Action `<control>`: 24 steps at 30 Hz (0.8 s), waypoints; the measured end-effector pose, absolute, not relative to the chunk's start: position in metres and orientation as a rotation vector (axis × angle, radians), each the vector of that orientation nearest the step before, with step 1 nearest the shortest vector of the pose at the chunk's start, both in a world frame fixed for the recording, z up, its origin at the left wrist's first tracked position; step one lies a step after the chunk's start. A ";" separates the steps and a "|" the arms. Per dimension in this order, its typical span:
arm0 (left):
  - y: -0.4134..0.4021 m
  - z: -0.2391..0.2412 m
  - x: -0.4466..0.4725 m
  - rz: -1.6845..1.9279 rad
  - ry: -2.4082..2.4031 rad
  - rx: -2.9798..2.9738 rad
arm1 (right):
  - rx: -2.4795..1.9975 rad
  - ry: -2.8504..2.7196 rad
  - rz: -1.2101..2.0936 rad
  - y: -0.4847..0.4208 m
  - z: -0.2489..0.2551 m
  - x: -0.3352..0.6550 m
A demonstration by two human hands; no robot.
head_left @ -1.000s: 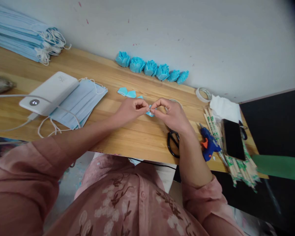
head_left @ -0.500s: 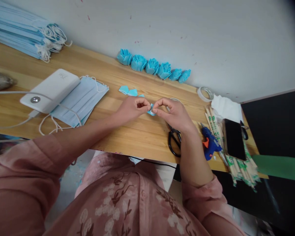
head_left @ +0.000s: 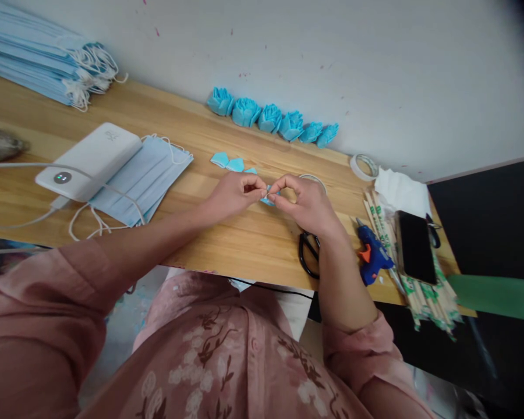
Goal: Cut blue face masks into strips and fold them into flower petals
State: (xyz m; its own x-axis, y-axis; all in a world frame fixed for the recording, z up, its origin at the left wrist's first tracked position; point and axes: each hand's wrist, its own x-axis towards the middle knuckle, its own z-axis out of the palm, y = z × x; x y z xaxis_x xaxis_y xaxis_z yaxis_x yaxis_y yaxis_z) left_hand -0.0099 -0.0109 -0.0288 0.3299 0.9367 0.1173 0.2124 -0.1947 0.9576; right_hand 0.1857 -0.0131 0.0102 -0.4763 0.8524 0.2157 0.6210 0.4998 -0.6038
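Both hands meet over the table (head_left: 227, 244), just beyond the scissors (head_left: 308, 256) and a little to their left. The left hand (head_left: 233, 195) and the right hand (head_left: 308, 203) each pinch a small blue piece (head_left: 268, 199) between thumb and forefinger, fingertips almost touching, the other fingers curled in. The piece sits between the two pinches, close above the wood.

Compared with half a second ago, the hands have hardly shifted. The piece now lies a touch lower and flatter between the fingertips, and the right hand has dropped slightly, so more of a tape roll (head_left: 317, 179) shows behind it. The power bank (head_left: 89, 160), far left of the scissors, now shows small green lights where a grey ring showed before.

Right of the scissors lie a glue gun (head_left: 373, 253), then a phone (head_left: 414, 247) on a bundle of sticks (head_left: 423, 294). Beyond the scissors, against the wall, stands a row of blue flowers (head_left: 271, 118). Loose masks (head_left: 151, 174) lie under the power bank.
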 end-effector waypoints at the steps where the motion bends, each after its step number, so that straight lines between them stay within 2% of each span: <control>1: -0.010 -0.029 -0.010 0.953 1.057 1.646 | -1.211 -2.253 0.621 -0.013 0.010 0.186; 8: -0.010 -0.030 -0.009 0.947 1.089 1.663 | -1.195 -2.251 0.648 -0.013 0.010 0.187; 24: -0.008 -0.032 -0.012 0.948 1.037 1.675 | -1.212 -2.264 0.481 -0.012 0.001 0.185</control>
